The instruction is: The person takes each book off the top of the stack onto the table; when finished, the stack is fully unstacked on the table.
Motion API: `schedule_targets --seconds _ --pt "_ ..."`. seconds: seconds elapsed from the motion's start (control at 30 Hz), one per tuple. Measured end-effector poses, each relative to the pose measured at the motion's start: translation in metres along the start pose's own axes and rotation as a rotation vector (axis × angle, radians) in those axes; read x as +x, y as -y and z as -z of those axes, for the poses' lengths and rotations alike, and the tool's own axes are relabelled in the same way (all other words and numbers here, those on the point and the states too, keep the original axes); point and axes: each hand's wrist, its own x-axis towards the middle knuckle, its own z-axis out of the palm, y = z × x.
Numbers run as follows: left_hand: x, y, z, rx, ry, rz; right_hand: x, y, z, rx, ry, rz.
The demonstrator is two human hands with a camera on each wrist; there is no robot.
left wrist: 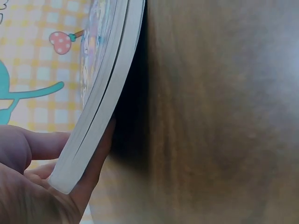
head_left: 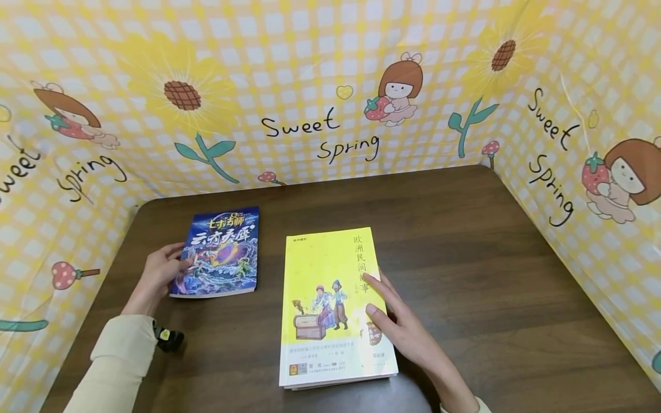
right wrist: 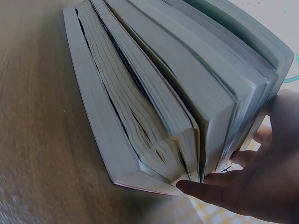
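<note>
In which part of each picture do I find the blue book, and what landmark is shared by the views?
Head: the blue book, left of centre, cover up, in the left hand.
Left wrist: blue book edge-on, slanting from top to lower left.
Right wrist: not in it.
Shared landmark: the brown wooden tabletop.

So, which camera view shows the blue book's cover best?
The head view: the blue cover faces the camera, nearly whole. The left wrist view catches only a slanted sliver beside page edges; the right wrist view shows none of it.
</note>
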Motion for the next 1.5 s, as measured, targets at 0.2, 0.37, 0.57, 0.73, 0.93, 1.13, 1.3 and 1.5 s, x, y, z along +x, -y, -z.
schedule_targets --seconds 0.2,0.37,0.57,0.73,0.93,1.13,1.3,1.5 --pt "0.01 -0.003 0.003 0.041 -0.007 0.006 0.0 -0.001 -0.001 0.009 0.006 0.006" --pt "0.013 -0.005 0.004 0.043 -0.001 -0.013 0.0 0.0 0.0 0.009 0.0 0.008" --pt "0.016 -0.009 0.003 0.067 -0.003 -0.016 0.0 0.0 0.0 -0.002 -0.007 0.002" --pt "0.018 -0.006 0.003 0.071 -0.003 -0.006 0.0 0.0 0.0 0.008 -0.002 0.008" --pt "0.02 -0.004 0.002 0.068 -0.004 -0.015 0.0 -0.001 0.001 0.01 -0.001 0.005" --pt "0.019 -0.003 0.002 0.075 -0.006 -0.011 0.0 -0.001 0.0 0.014 -0.001 0.008" --pt "0.017 -0.002 0.0 0.047 -0.007 -0.028 0.0 -0.001 0.0 0.015 -0.006 0.002" --pt "0.015 -0.002 0.0 0.05 -0.002 -0.051 0.001 -0.002 0.001 0.015 -0.002 0.002"
